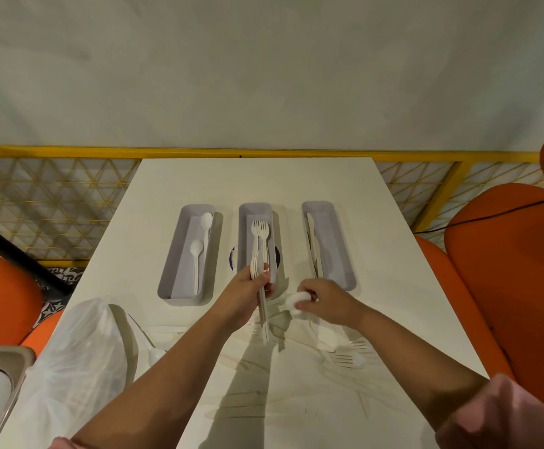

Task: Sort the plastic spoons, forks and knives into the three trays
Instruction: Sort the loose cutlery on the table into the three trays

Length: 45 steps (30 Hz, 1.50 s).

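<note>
the loose cutlery (345,354) at six o'clock of the hands is washing out against the white table (264,183), with only a few tines and bowls showing. the left hand (246,294) is covering the middle tray's (255,210) near end and gripping a bundle of utensils (255,267), handles pointing to six o'clock. the stacked heads are looking like spoons, though i cannot tell for sure. the right hand (327,303), at its three o'clock, is pinching a white spoon bowl (298,299). the left tray (196,209) is holding two spoons (196,251), the middle tray forks (260,230), and the right tray (318,206) knives (312,241). a purple disc (232,258) is peeking out at the middle tray's nine o'clock.
</note>
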Each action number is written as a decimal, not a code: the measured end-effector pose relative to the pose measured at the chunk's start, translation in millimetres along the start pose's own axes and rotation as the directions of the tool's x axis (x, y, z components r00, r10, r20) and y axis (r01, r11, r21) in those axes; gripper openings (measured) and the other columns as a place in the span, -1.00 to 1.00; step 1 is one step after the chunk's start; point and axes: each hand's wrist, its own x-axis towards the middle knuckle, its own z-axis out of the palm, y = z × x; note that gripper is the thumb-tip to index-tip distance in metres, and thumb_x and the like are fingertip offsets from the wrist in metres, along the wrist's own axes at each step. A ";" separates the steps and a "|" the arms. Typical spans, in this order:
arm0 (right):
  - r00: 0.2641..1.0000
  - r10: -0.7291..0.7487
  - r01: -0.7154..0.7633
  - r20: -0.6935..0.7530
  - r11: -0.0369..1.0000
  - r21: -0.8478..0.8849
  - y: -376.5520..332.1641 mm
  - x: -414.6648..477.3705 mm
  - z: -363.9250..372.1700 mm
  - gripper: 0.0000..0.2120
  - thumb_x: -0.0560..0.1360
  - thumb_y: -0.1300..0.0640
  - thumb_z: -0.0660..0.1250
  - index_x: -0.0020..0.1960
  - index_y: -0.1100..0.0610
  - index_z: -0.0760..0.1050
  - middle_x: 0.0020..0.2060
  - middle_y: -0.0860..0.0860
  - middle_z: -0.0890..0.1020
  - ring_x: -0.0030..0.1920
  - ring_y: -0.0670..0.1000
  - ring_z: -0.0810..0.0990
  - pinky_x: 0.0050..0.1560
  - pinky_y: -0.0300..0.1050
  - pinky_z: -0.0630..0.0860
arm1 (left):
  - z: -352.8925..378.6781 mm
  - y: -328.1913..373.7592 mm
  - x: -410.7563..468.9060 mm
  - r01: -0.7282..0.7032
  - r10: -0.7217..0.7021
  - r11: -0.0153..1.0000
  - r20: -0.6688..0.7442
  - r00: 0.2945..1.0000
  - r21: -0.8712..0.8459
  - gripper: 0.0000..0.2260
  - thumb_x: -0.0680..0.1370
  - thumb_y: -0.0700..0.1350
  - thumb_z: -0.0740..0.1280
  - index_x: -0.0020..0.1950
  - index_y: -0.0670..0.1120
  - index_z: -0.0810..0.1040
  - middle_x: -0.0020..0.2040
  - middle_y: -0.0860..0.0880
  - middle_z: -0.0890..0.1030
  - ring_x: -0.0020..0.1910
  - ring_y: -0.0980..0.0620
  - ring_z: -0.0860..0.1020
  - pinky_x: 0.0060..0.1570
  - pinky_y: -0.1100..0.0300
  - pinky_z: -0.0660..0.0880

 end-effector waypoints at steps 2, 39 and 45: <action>0.995 -0.033 0.043 -0.090 0.992 0.117 -17.9 4.1 -6.7 -0.87 0.50 0.22 0.33 -0.19 0.09 0.43 -0.32 -0.09 0.46 -0.30 -0.17 0.43 -0.25 -0.38 0.34 | 0.9 4.3 -0.9 -0.028 0.027 1.000 0.009 1.000 0.015 -0.87 0.62 -0.19 0.16 0.11 -0.12 0.46 -0.11 -0.09 0.48 -0.09 -0.02 0.49 0.19 0.03 0.47; 0.989 0.106 -0.141 0.101 0.870 0.473 -128.4 93.6 43.3 -0.68 0.65 0.18 -0.02 0.37 0.20 0.28 -0.36 0.03 0.46 -0.41 -0.07 0.44 -0.40 -0.27 0.42 | -70.7 68.1 22.1 -0.064 0.089 0.975 -0.112 0.990 0.214 -0.78 0.61 -0.08 0.19 -0.02 -0.20 0.52 -0.27 -0.14 0.50 -0.28 -0.06 0.49 -0.24 0.19 0.50; 0.998 0.049 -0.060 0.041 0.945 0.321 -132.3 117.8 50.2 -0.68 0.65 0.08 0.04 0.28 0.20 0.41 -0.23 0.05 0.57 -0.23 -0.01 0.57 -0.16 -0.19 0.50 | -97.1 72.8 35.4 -0.008 0.031 0.991 -0.177 0.984 0.130 -0.79 0.62 -0.14 0.17 -0.06 -0.22 0.54 -0.21 -0.17 0.56 -0.21 -0.07 0.53 -0.11 0.14 0.52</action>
